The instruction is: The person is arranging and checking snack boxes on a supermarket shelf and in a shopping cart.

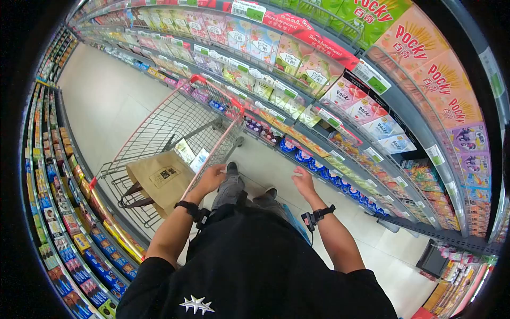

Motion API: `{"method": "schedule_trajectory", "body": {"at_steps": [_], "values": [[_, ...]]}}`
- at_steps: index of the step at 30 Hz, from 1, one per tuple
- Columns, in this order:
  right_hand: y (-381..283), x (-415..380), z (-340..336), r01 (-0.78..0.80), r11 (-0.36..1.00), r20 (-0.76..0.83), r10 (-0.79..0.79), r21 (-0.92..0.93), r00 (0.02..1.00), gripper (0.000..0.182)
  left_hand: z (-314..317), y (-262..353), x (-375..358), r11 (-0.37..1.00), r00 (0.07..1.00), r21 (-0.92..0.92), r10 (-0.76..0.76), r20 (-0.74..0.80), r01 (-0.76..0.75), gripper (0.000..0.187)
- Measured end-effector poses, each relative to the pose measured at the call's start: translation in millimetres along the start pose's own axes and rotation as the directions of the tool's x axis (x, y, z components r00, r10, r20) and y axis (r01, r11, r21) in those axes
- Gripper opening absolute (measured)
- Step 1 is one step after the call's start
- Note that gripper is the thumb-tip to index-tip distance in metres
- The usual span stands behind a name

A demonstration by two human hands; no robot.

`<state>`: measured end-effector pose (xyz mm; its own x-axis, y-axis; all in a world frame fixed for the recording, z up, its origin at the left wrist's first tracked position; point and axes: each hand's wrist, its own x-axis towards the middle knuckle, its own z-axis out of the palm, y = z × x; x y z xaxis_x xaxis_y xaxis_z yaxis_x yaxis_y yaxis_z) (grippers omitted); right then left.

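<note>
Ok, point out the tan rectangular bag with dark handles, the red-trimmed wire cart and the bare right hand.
Tan bag (163, 178): head view, printed side.
Red-trimmed wire cart (198, 78): head view, red rim corner.
Right hand (304, 182): head view, its middle.

Floor (95, 90): pale, smooth, with tile joints; bearing one shopping cart (159, 114), wire, with red trim, and the wearer's dark shoes (232, 168). Cart, as carrier: one tan bag (166, 178) with dark handles, lying tilted; two small pale packs (192, 155) just beside it. Shelf unit (422, 226), ahead and to the right: grey, curved by the lens, several tiers, price labels along the edges; orange Pocky boxes (417, 40), upper tier; pink Pocky packs (342, 92), mid tier; blue packs (334, 175), low tier. Shelf unit at left (139, 245): rows of small packets (95, 260), blue among them; lettering too small to read.
</note>
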<state>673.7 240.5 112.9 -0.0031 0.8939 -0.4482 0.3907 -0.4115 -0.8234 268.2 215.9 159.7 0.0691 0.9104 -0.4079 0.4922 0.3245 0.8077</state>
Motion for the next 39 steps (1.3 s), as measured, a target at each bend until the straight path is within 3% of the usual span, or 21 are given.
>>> {"method": "schedule_trajectory", "body": {"at_steps": [4, 7, 8, 14, 18, 19, 20, 24, 27, 29, 31, 33, 34, 36, 37, 38, 39], "values": [[-14.7, -2.4, 24.7, -0.006, 1.0, 0.09, 0.005, 0.011, 0.996, 0.057, -34.2, -12.2, 2.5, 0.998, 0.998, -0.059, -0.002, -0.06, -0.001, 0.039], [-48.8, 0.9, 40.3, -0.018, 0.997, 0.121, 0.009, 0.074, 0.993, 0.057, -59.6, -21.1, 19.3, 0.999, 0.995, 0.016, 0.042, -0.087, -0.041, 0.037], [-56.3, 5.1, 51.6, 0.07, 0.998, 0.133, -0.07, 0.008, 0.989, 0.057, -69.0, -30.1, 22.0, 1.0, 0.997, 0.008, 0.025, -0.074, -0.024, 0.036], [-115.4, 23.9, 147.1, 0.132, 0.991, 0.288, -0.123, -0.012, 0.95, 0.055, -118.2, -103.7, 9.8, 0.986, 0.981, -0.059, -0.16, -0.105, 0.155, 0.038], [-154.5, 42.3, 217.4, 0.13, 0.987, 0.293, -0.098, -0.09, 0.951, 0.05, -140.3, -180.9, 26.6, 0.962, 0.952, -0.046, -0.274, -0.133, 0.271, 0.044], [-161.7, 47.7, 232.9, 0.34, 0.919, 0.271, -0.282, -0.2, 0.921, 0.047, -142.7, -200.2, 30.2, 0.952, 0.94, 0.001, -0.304, -0.154, 0.308, 0.046], [-170.2, 52.2, 249.9, 0.524, 0.796, 0.267, -0.457, -0.301, 0.848, 0.044, -142.0, -231.8, 39.1, 0.937, 0.924, -0.071, -0.349, -0.16, 0.341, 0.055], [-203.9, 76.8, 308.8, 0.534, 0.789, 0.278, -0.462, -0.303, 0.842, 0.034, -161.8, -257.9, 57.6, 0.856, 0.851, -0.09, -0.516, -0.094, 0.509, 0.064], [-207.0, 101.6, 339.4, 0.536, 0.739, 0.382, -0.395, -0.409, 0.836, 0.023, -157.2, -286.3, 81.8, 0.847, 0.842, -0.135, -0.528, -0.109, 0.514, 0.071], [-203.2, 116.3, 358.2, 0.448, 0.652, 0.461, -0.166, -0.612, 0.872, 0.013, -157.1, -306.9, 98.4, 0.832, 0.834, -0.178, -0.545, -0.09, 0.525, 0.073], [-200.2, 122.2, 369.5, 0.421, 0.618, 0.449, -0.121, -0.663, 0.885, 0.012, -158.3, -314.1, 109.7, 0.811, 0.82, -0.222, -0.568, -0.073, 0.542, 0.075], [-195.4, 124.9, 375.1, 0.38, 0.585, 0.421, -0.072, -0.717, 0.904, 0.011, -154.7, -320.5, 120.6, 0.772, 0.772, -0.374, -0.606, -0.192, 0.514, 0.073], [-191.6, 127.6, 376.3, 0.377, 0.587, 0.393, -0.106, -0.716, 0.913, 0.011, -121.2, -387.0, 138.1, 0.801, 0.766, -0.382, -0.577, -0.282, 0.462, 0.072], [-185.7, 133.2, 376.7, 0.404, 0.595, 0.343, -0.22, -0.695, 0.913, 0.009, -141.0, -367.5, 151.4, 0.763, 0.764, -0.452, -0.601, -0.236, 0.461, 0.073], [-184.3, 134.3, 378.7, 0.389, 0.593, 0.336, -0.203, -0.705, 0.92, 0.009, -146.1, -359.5, 156.5, 0.726, 0.756, -0.517, -0.62, -0.207, 0.454, 0.073], [-185.0, 137.0, 381.2, 0.388, 0.59, 0.328, -0.211, -0.708, 0.921, 0.008, -118.5, -406.6, 166.3, 0.76, 0.724, -0.483, -0.613, -0.315, 0.434, 0.072], [-185.4, 139.3, 382.4, 0.386, 0.588, 0.32, -0.219, -0.711, 0.922, 0.007, -110.2, -415.3, 172.7, 0.754, 0.728, -0.49, -0.617, -0.299, 0.438, 0.072]]}}
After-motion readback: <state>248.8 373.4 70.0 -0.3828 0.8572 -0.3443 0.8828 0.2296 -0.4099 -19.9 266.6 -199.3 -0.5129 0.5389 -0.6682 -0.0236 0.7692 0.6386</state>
